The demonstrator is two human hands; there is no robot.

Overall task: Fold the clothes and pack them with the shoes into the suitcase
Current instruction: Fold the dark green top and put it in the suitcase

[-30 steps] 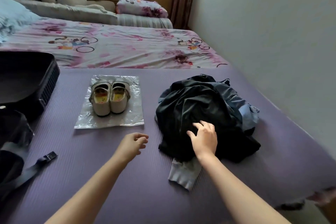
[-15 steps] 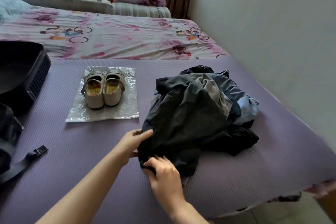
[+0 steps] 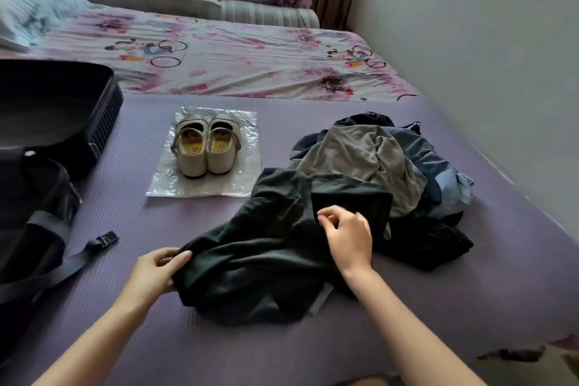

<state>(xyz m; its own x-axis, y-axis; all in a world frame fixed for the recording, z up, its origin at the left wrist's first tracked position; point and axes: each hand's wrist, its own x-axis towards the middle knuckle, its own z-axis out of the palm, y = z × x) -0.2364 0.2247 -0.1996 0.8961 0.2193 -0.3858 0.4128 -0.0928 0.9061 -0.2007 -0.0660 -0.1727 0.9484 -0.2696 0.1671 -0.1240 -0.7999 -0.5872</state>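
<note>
At the bottom of the frame, the two hands are now well apart. Half a second ago they were together on the near hem. The left hand grips the edge of the dark garment at the lower left, fingers curled over the fabric. The right hand is at centre over the garment's upper part with its fingers bent, but I cannot tell whether it pinches the cloth or only hovers.

The dark garment has been dragged off the heap toward the near left and lies crumpled on the purple mat. That uncovers a grey top on the pile of clothes at centre right. I'd say one piece is now singled out for folding, though it is not yet spread flat.

Further back, left of centre, the shoes sit side by side on a plastic bag, untouched. The suitcase lies open at the left edge, and nothing I can see is packed in it.
</note>
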